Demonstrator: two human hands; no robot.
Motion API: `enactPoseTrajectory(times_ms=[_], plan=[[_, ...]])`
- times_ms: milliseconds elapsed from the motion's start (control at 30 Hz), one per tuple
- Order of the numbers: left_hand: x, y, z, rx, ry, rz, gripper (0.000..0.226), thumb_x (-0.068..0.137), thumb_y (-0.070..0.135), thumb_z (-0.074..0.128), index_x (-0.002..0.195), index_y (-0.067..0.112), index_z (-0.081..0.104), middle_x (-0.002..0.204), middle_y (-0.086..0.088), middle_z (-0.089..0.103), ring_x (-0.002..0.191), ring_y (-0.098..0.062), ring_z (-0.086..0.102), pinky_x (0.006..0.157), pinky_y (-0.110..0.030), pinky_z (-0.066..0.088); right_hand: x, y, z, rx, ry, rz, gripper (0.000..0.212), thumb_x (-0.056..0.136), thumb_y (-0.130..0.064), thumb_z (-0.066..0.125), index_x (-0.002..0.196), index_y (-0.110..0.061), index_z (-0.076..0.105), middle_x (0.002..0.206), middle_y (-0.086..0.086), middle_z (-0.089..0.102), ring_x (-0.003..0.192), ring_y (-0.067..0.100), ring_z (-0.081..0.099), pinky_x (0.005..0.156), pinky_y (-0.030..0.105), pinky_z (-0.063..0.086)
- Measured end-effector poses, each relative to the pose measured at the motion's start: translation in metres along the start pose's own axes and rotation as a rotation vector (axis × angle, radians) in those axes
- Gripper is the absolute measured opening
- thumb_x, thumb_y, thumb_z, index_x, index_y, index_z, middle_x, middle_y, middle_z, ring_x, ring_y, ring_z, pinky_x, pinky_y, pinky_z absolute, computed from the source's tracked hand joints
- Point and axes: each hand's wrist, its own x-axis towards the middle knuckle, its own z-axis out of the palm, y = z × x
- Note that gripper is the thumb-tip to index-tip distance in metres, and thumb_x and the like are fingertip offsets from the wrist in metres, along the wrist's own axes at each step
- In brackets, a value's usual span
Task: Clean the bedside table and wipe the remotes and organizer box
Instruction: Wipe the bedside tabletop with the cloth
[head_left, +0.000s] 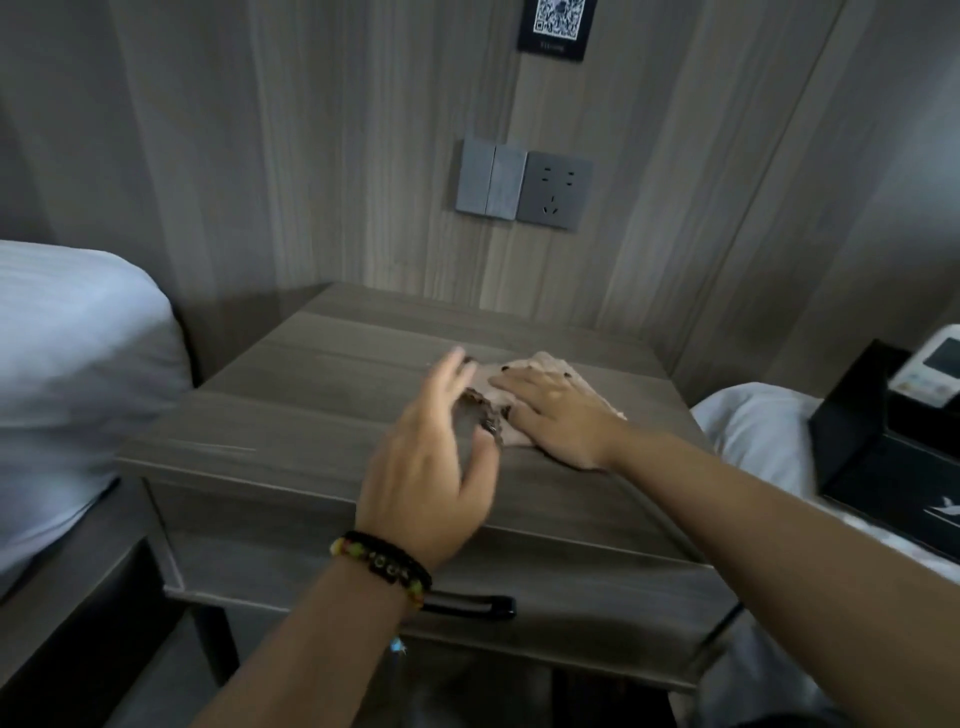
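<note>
Head view, right hand (558, 415) flat on cloth (519, 434) mid-table (249, 421), left hand (431, 457) seemingly open, blurred

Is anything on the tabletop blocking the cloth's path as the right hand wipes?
Nothing visible does. The right hand presses flat on the cloth; the tabletop around it is bare wood. The left hand hovers open just beside the cloth.
</note>
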Motion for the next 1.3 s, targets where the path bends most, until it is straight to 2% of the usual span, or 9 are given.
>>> enactPoseTrajectory(times_ms=[133, 267, 367, 500, 600, 733, 967, 1100, 1300], plan=[[0.004, -0.031, -0.036, 0.008, 0.144, -0.229, 0.064, 0.095, 0.026, 0.05, 0.15, 0.02, 0.018, 0.152, 0.005, 0.037, 0.13, -0.024, 0.047, 0.11, -0.036, 0.034, -0.04, -0.025, 0.001, 0.051, -0.021, -0.03, 0.064, 0.092, -0.055, 0.023, 0.152, -0.033, 0.03, 0.161, -0.004, 0.025, 0.149, 0.014, 0.017, 0.122, 0.042, 0.011], [0.01, -0.069, -0.069, 0.054, 0.371, -0.427, 0.055, 0.094, 0.023, 0.051, 0.145, 0.009, 0.033, 0.147, -0.01, 0.042, 0.135, -0.027, 0.039, 0.113, -0.038, 0.029, -0.056, -0.063, 0.0, 0.034, -0.055, -0.049, 0.06, 0.097, -0.053, 0.022, 0.153, -0.034, 0.023, 0.163, -0.008, 0.015, 0.15, 0.013, 0.008, 0.123, 0.04, 0.003], [0.012, -0.081, -0.087, -0.036, 0.581, -0.566, 0.048, 0.095, 0.019, 0.049, 0.14, 0.006, 0.04, 0.143, -0.013, 0.045, 0.132, -0.027, 0.041, 0.108, -0.029, 0.028, -0.051, -0.098, 0.003, 0.031, -0.066, -0.072, 0.051, 0.105, -0.041, 0.03, 0.154, -0.033, 0.021, 0.164, -0.008, 0.012, 0.151, 0.014, 0.004, 0.123, 0.041, -0.001], [0.01, -0.085, -0.1, -0.248, 0.78, -0.641, 0.039, 0.097, 0.018, 0.045, 0.135, 0.007, 0.047, 0.138, -0.007, 0.051, 0.126, -0.019, 0.047, 0.092, -0.011, 0.028, -0.026, -0.148, 0.017, 0.038, -0.064, -0.136, 0.052, 0.104, -0.04, 0.029, 0.154, -0.03, 0.022, 0.164, -0.005, 0.012, 0.151, 0.02, 0.004, 0.122, 0.051, -0.001], [0.011, -0.084, -0.112, -0.402, 0.938, -0.662, 0.035, 0.099, 0.017, 0.041, 0.132, 0.008, 0.051, 0.125, 0.0, 0.055, 0.109, -0.008, 0.049, 0.075, 0.003, 0.031, 0.0, -0.186, 0.029, 0.04, -0.052, -0.193, 0.052, 0.104, -0.042, 0.027, 0.154, -0.028, 0.023, 0.164, -0.002, 0.015, 0.151, 0.023, 0.006, 0.121, 0.055, 0.0], [0.014, -0.089, -0.128, -0.45, 1.063, -0.649, 0.035, 0.098, 0.021, 0.042, 0.127, 0.01, 0.057, 0.128, -0.002, 0.06, 0.111, -0.008, 0.052, 0.076, 0.003, 0.032, 0.036, -0.232, 0.043, 0.055, -0.045, -0.276, 0.052, 0.103, -0.042, 0.027, 0.152, -0.024, 0.026, 0.163, 0.003, 0.018, 0.15, 0.028, 0.009, 0.118, 0.06, 0.0], [0.01, -0.093, -0.13, -0.393, 0.978, -0.631, 0.04, 0.094, 0.03, 0.042, 0.127, 0.014, 0.057, 0.12, 0.005, 0.059, 0.113, -0.008, 0.051, 0.09, -0.01, 0.035, 0.06, -0.247, 0.045, 0.072, -0.056, -0.328, 0.053, 0.104, -0.044, 0.026, 0.153, -0.026, 0.024, 0.164, 0.002, 0.016, 0.151, 0.025, 0.007, 0.119, 0.057, -0.002], [0.01, -0.091, -0.122, -0.12, 0.72, -0.535, 0.052, 0.085, 0.034, 0.036, 0.128, 0.012, 0.056, 0.131, -0.002, 0.058, 0.122, -0.017, 0.05, 0.101, -0.023, 0.034, 0.043, -0.221, 0.04, 0.022, -0.026, -0.331, 0.053, 0.104, -0.042, 0.026, 0.155, -0.029, 0.02, 0.164, 0.0, 0.014, 0.151, 0.019, 0.005, 0.121, 0.052, -0.003], [0.012, -0.096, -0.101, 0.162, 0.329, -0.259, 0.043, 0.089, 0.023, 0.039, 0.12, 0.004, 0.061, 0.138, -0.014, 0.053, 0.137, -0.028, 0.039, 0.114, -0.034, 0.026, 0.007, -0.142, 0.023, 0.017, -0.018, -0.251, 0.06, 0.098, -0.05, 0.019, 0.155, -0.029, 0.021, 0.164, -0.001, 0.016, 0.152, 0.014, 0.006, 0.123, 0.04, -0.001]])
